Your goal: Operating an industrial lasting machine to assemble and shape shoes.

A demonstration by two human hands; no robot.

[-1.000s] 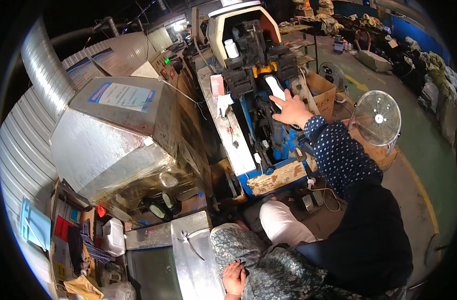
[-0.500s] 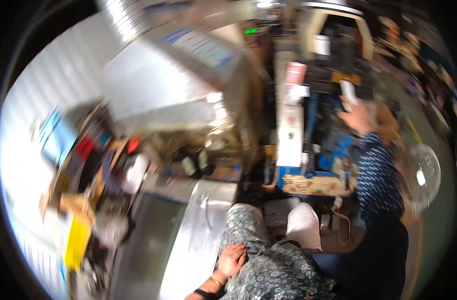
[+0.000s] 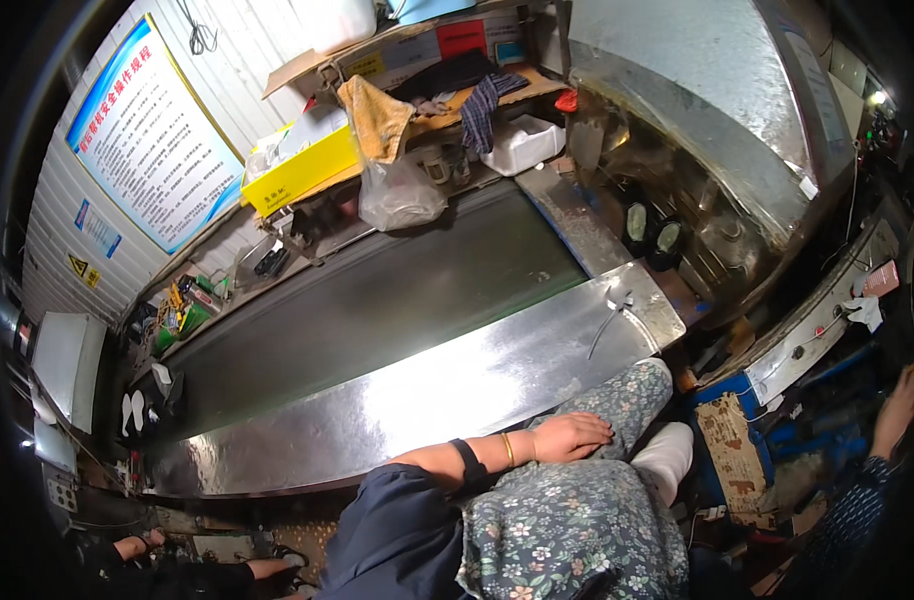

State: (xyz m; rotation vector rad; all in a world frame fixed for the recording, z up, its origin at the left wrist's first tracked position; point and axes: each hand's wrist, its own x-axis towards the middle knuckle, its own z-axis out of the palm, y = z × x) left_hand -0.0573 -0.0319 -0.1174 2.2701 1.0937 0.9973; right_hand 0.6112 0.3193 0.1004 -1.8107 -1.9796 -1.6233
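My left hand point(image 3: 574, 437) lies flat on the floral apron point(image 3: 557, 510) over my thigh, fingers stretched out and nothing held. A gold bracelet point(image 3: 508, 450) and a dark band circle that arm. At the far right, my right hand point(image 3: 895, 412) reaches over the dark and blue machine point(image 3: 837, 415); its fingertips fade into the dark rim, so what they hold, if anything, cannot be made out. Near that hand are a pink block point(image 3: 881, 279) and a white crumpled piece point(image 3: 864, 313) on a long white panel point(image 3: 792, 360).
Ahead runs a dark green conveyor belt point(image 3: 397, 290) with a shiny metal edge point(image 3: 427, 385). Pale soles point(image 3: 132, 412) sit at its left end, and a pair of shoes point(image 3: 652, 235) by the hooded machine. A cluttered shelf holds a yellow box point(image 3: 302, 175). Another person's hand point(image 3: 145, 541) shows lower left.
The view has swung left, bringing the belt and wall poster in. My right hand, earlier over the machine with a white piece, now sits at the right rim. My left hand stays on my lap.
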